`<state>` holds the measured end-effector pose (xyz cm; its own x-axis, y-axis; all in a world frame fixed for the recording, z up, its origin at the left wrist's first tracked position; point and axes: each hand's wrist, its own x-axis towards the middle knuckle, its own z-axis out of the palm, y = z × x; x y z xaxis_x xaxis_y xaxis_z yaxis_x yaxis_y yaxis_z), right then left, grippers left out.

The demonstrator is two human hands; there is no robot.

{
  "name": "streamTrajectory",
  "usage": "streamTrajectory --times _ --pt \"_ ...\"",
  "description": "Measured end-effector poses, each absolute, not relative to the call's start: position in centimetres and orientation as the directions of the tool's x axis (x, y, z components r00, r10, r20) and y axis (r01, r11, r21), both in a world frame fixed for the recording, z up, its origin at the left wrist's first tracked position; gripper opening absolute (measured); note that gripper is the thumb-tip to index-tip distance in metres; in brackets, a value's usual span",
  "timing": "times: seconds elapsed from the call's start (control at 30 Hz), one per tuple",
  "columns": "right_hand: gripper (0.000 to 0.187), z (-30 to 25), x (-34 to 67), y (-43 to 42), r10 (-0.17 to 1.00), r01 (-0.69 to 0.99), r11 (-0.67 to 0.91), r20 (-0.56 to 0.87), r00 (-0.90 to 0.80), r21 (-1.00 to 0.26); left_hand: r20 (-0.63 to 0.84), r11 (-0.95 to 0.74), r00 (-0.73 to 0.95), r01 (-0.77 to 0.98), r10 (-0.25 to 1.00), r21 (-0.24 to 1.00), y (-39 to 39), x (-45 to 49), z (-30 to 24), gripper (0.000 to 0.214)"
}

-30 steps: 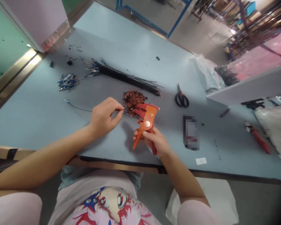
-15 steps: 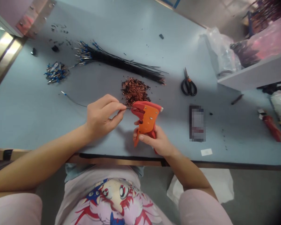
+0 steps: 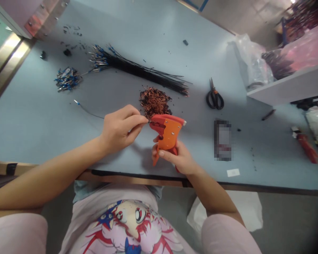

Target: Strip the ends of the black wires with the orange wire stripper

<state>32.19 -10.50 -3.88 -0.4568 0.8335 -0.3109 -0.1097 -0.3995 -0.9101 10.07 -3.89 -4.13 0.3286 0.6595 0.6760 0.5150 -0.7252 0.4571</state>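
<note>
Between thumb and forefinger, my left hand (image 3: pixel 123 128) pinches a thin black wire (image 3: pixel 91 113) close to one end. Its other end trails to the left and carries a blue-collared metal terminal (image 3: pixel 76 102). My right hand (image 3: pixel 184 158) is wrapped round the handles of a red and orange wire stripper (image 3: pixel 169 132). The stripper's jaws face left, right at my left fingertips, and the wire's tip is at them; how far it goes in is hidden. Just behind the jaws lies a heap of copper and black wire scraps (image 3: pixel 155 102).
A bundle of black wires (image 3: pixel 140 72) with blue-collared ends lies behind the heap. To its left is a pile of blue terminals (image 3: pixel 68 79). Scissors (image 3: pixel 214 95), a blurred-out phone-like object (image 3: pixel 223 140) and a red-handled tool (image 3: pixel 306 144) lie to the right, below a shelf (image 3: pixel 288 83).
My left hand has moved slightly right, bringing its fingertips closer to the stripper's jaws, and the wire has moved with it. The whole view has shifted a little.
</note>
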Motion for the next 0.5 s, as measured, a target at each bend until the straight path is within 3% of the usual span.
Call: streamTrajectory --times 0.27,0.5 --pt "0.031 -3.80 32.56 -10.29 0.808 -0.083 -0.447 -0.363 -0.464 -0.891 0.675 -0.743 0.361 0.504 0.644 0.440 -3.73 9.77 -4.13 0.016" --pt "0.031 -3.86 32.84 -10.15 0.795 -0.076 -0.448 -0.358 -0.491 -0.891 0.629 -0.712 0.358 0.493 0.690 0.500 -3.70 9.89 -4.05 0.017"
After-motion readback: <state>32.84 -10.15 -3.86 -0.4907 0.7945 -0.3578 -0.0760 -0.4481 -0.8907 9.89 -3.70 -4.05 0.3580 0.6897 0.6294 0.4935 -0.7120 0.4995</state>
